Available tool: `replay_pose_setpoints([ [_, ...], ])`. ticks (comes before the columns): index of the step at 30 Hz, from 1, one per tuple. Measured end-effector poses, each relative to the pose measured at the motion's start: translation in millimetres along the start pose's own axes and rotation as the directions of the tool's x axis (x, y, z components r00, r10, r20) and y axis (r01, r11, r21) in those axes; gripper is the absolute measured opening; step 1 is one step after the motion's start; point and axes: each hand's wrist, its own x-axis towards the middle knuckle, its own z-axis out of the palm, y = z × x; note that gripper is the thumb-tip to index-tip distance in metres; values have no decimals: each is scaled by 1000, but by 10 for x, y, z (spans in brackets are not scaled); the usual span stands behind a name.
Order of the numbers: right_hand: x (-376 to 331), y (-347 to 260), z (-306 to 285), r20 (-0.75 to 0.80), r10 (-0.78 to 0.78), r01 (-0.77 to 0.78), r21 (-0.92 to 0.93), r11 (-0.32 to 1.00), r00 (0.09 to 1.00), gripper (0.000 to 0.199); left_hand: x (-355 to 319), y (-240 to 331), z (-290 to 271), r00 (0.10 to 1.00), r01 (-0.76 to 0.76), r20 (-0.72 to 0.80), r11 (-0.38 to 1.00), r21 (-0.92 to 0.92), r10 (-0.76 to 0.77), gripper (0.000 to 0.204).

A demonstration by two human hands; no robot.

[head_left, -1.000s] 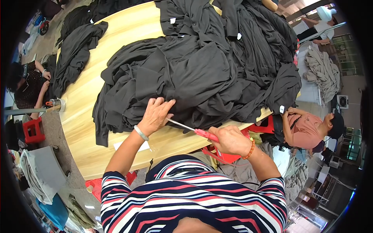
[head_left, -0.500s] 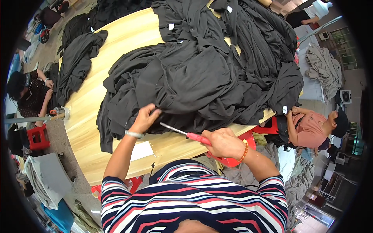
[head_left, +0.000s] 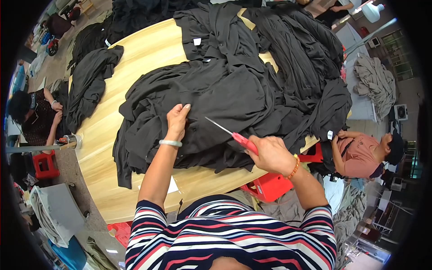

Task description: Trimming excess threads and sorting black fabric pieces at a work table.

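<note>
1. My right hand [head_left: 273,154] grips a red-handled tool [head_left: 235,135] over dark garments [head_left: 229,101] on the counter [head_left: 101,186]; a slip could snag them.
2. My left hand [head_left: 177,122], pinching or not I cannot tell, risks a prick.

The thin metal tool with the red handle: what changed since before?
The thin metal tool with the red handle has moved apart from the left hand, its tip farther up over the crumpled black cloth. The left hand moved up too. The right hand still grips the tool; the cloth still lies on the pale wooden table.
</note>
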Motion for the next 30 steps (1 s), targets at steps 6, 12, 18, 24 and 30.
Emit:
replay_pose_setpoints([
  [6, 356, -91, 42, -55, -106, 109, 54, 993, 993, 22, -167, 276, 21, 990, 126, 83, 967, -221, -111, 10],
  [12, 99, 115, 272, 47, -101, 96, 105, 990, 994, 20, -434, 485, -9, 998, 28, 58, 973, -230, -15, 11],
  [18, -117, 248, 877, -36, -197, 200, 95, 975, 980, 41, -1391, 1091, 644, 806, -498, 454, 850, 170, 381, 47],
  [24, -239, 998, 677, -402, -213, 130, -223, 966, 890, 44, -1710, 1543, 1837, -160, -422, 977, 884, -199, 143, 4],
  [30, -847, 2889, -775, -562, -42, -81, -192, 978, 826, 38, -1452, 1154, 2728, -66, -690, 936, 662, -293, 346, 11],
])
